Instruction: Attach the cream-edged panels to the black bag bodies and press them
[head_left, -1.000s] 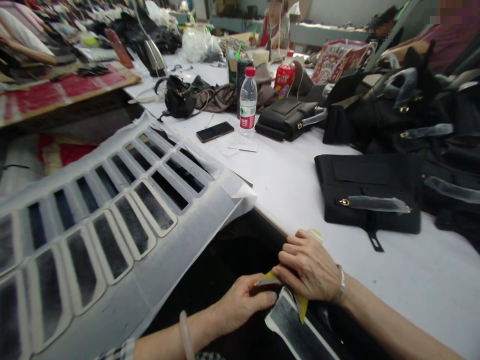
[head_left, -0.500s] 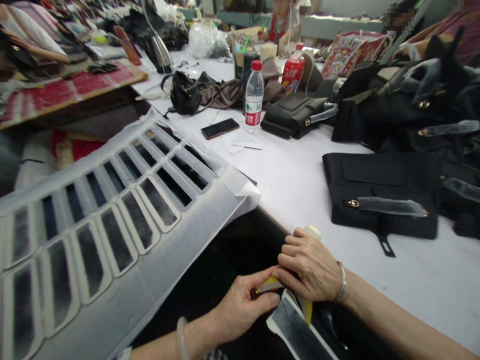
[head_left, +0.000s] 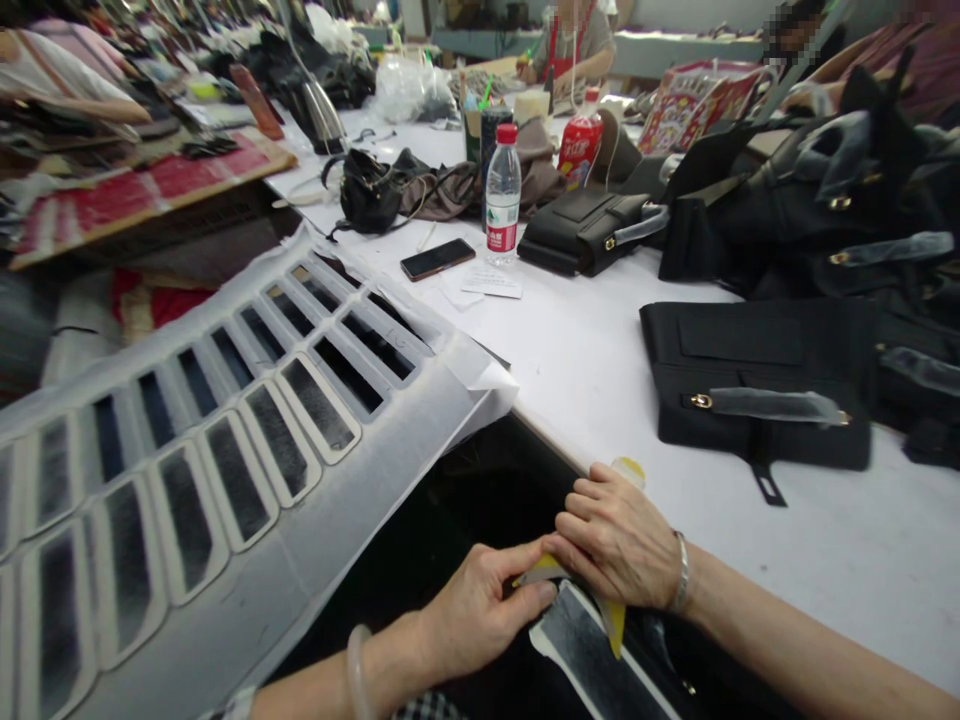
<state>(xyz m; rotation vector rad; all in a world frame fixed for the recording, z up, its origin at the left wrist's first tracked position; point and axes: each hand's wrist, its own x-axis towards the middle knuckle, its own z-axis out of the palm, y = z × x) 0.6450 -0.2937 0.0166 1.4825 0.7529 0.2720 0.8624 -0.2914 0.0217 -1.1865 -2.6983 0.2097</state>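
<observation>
My left hand is closed, thumb and index finger pinching near one end of a curved yellow-and-white strip. Its thumb tip also touches the top corner of a dark panel with a pale border. Curled fingers of my right hand grip the same strip from above. A rounded pale-yellow end shows beyond the right knuckles, perhaps part of that strip; the fingers hide what lies between. Below the hands, the panel slants down out of view over something black.
On the left lies a pale sheet with rows of dark, pale-edged panels. The white table carries a phone, a water bottle, a flat black bag piece and piled black bags. People sit farther back.
The view has shifted slightly. The yellow-and-white strip has turned a little, its rounded end showing more yellow. Both hands keep nearly the same place and grip.
</observation>
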